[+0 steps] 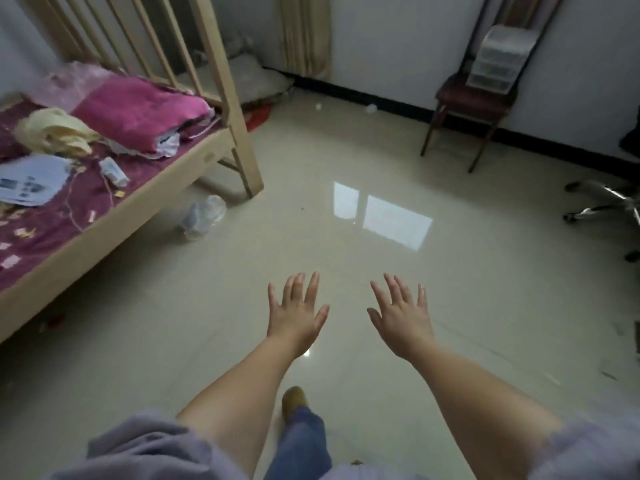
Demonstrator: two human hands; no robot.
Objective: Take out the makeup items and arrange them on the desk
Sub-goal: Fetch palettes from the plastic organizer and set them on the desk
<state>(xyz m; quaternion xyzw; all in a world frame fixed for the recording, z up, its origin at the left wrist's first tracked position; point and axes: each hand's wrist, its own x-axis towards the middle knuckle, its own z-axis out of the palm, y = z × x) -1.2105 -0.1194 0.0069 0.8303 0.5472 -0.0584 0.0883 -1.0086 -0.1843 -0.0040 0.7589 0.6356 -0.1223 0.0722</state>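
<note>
Both hands are held out in front of the body over the floor [346, 271], with nothing carried. The left hand [296, 317] and the right hand [401, 320] are seen from the back, fingers straight and spread, gripping nothing; they are kept apart from each other and touch no surface. This pose is judged to be a starting gesture rather than a reach, since nothing lies within range of them.

No makeup items and no desk can be identified in the view, so the task's things cannot be placed; the work is judged not yet begun. A small drawer unit [498, 60] is stood on the seat of a dark chair [474, 98] against the far wall, and it may hold such items, though its contents cannot be made out.

At the left, a wooden bed [138, 209] is covered by a magenta sheet, with a folded pink blanket [138, 109] laid near its far end by the railing. A small white tube [112, 172] and some printed papers [31, 183] are scattered near the bed's front edge. A crumpled plastic bag [204, 216] is left on the floor beside the bed's leg. The base of an office chair [602, 202] is cut off at the right edge.

1 foot is seen stepping forward between the arms, so a walk toward the far wall is judged likely.
</note>
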